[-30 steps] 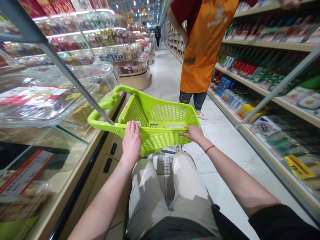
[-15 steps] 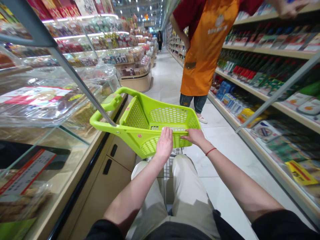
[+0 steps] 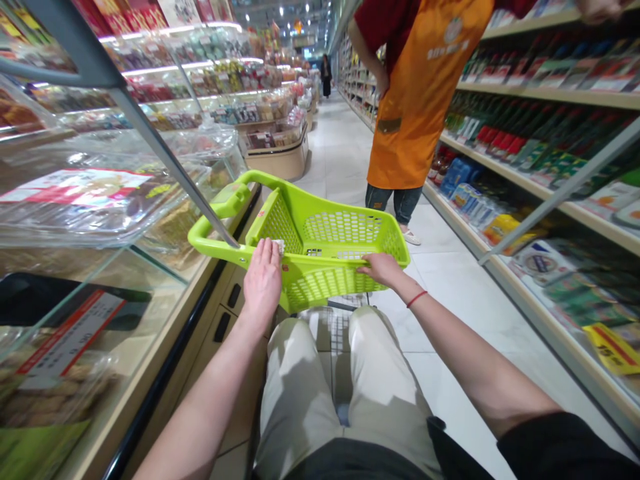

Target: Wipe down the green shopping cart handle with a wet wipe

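Note:
A bright green plastic shopping cart with perforated sides stands sideways in front of my knees. My left hand lies over its near rim, close to the handle end, with the fingers together. Beneath those fingertips a scrap of white wipe shows; most of it is hidden. My right hand grips the same near rim toward the cart's front end, fingers curled over the edge. A red string circles my right wrist. The basket holds nothing that I can see.
A person in an orange apron stands just beyond the cart. Shelves of bottles and boxes line the right side. At left is a glass-edged counter with packaged food. Another person is far down the tiled aisle.
My left hand has slid left along the near rim with the white wipe, from mid-side to near the handle. The right hand keeps its hold on the rim.

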The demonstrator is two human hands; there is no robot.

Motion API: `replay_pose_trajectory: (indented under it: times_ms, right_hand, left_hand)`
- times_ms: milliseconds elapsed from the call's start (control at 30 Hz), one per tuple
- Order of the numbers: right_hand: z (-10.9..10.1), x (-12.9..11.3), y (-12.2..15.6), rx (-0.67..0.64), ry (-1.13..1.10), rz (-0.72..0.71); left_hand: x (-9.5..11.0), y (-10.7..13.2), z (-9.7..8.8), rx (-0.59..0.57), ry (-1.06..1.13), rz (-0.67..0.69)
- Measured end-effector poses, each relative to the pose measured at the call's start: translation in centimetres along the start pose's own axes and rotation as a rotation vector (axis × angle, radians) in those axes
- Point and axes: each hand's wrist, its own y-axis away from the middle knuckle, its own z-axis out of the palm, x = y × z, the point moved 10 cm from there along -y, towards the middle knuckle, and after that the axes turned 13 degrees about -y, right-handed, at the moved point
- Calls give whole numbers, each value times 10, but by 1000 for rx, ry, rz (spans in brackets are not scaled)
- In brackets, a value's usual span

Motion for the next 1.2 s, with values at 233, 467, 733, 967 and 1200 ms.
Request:
replay_pose_trajectory:
  times_ms: [233, 467, 733, 967, 1200]
  right_hand:
    - [0, -1, 1, 26, -7, -9]
    - [1, -2, 2, 41, -6, -9]
    - [1, -1, 3, 46, 6, -1]
    - [2, -1, 3, 33, 26, 2]
    - [1, -1, 3, 53, 30, 13]
  left_hand:
    - [24, 3, 12, -17, 54, -107]
    - [120, 6, 41, -71, 182, 103]
    - [159, 6, 39, -70, 158, 353]
    - [46, 6, 23, -40, 39, 138]
    - [-22, 5, -2, 64, 5, -70]
